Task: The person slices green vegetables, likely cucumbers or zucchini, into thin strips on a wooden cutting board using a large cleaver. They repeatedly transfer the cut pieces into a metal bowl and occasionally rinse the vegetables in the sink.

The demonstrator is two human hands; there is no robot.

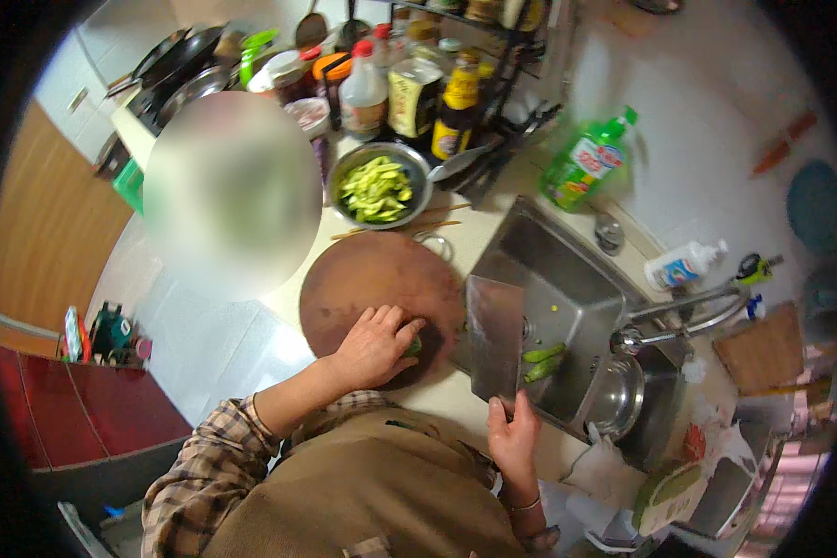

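A round wooden cutting board [370, 279] lies on the counter before me. My left hand [380, 347] rests over its lower right part, its fingers around a green vegetable piece [414, 347] that is mostly hidden. My right hand [515, 432] grips the handle of a broad cleaver [496, 335], whose blade stands over the near left edge of the sink, apart from the board. Past the board, a metal bowl [333, 183] holds sliced green vegetable [376, 190]. Two green vegetable pieces [545, 363] lie in the sink.
The steel sink [565, 265] with its faucet [683, 324] is at the right. A metal basin [617, 397] sits in its smaller part. Chopsticks [429, 224] lie between bowl and board. Condiment bottles [363, 94] stand behind; a green soap bottle [586, 164] stands beyond the sink.
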